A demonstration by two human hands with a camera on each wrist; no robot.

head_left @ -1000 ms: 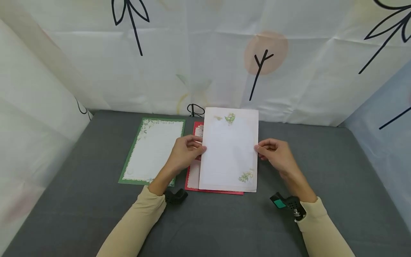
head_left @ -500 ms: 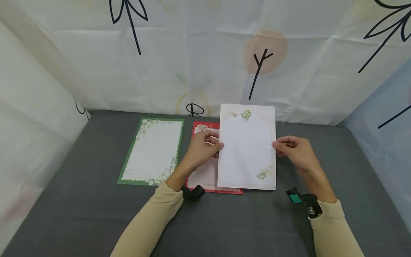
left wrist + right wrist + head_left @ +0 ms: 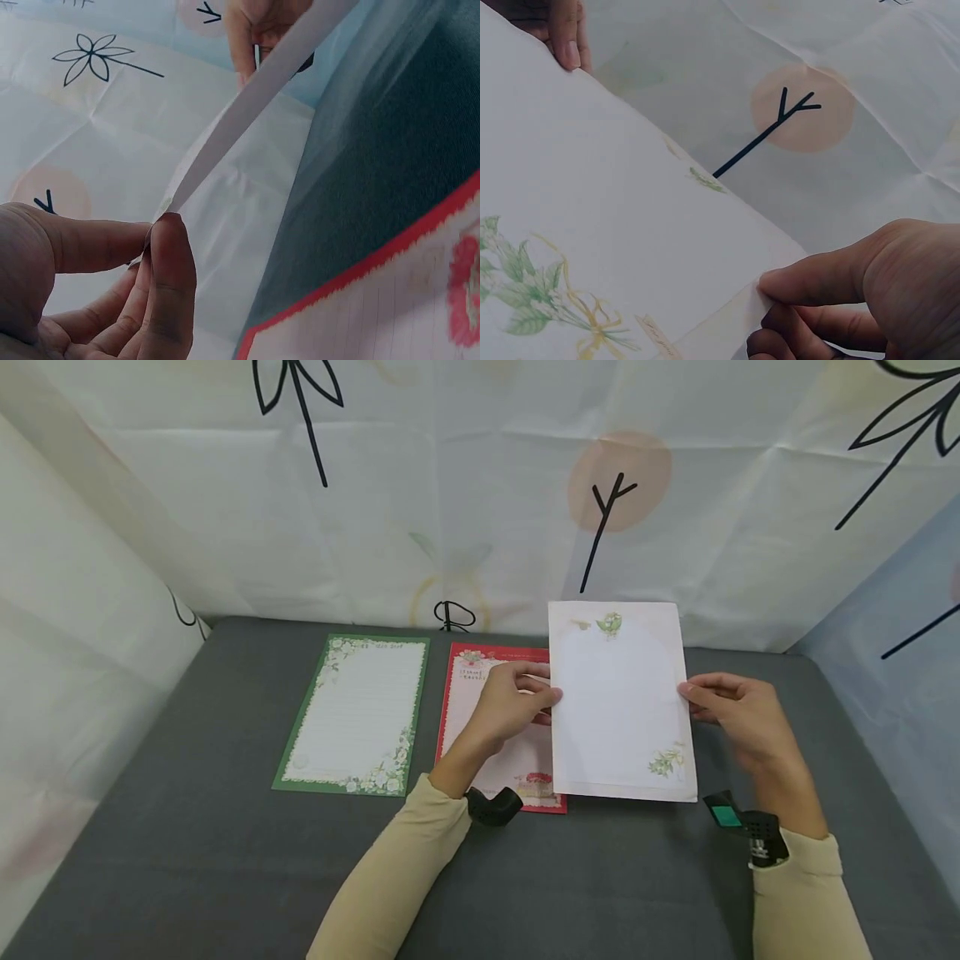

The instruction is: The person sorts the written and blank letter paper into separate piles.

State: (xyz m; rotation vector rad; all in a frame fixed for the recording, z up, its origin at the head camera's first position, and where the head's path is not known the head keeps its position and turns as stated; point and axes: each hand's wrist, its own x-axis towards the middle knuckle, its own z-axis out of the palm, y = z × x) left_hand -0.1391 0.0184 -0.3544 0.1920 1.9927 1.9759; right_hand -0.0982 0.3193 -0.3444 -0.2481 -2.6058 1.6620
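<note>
- Head view: your left hand (image 3: 510,700) and right hand (image 3: 738,710) pinch opposite side edges of the white sheet (image 3: 618,702), raised above the tabletop (image 3: 600,885) and covering the right part of the red-bordered sheet (image 3: 534,756). The green-bordered sheet (image 3: 352,714) lies left of the red-bordered sheet.
- Left wrist view: the white sheet shows nearly edge-on, its thinness clearer than from the head. It should be light, flexible and easily creased; gentle pinches midway along both sides suit it.
- Right wrist view: the printed bouquet (image 3: 562,300) reveals a yellow ribbon, indistinct from the head.
</note>
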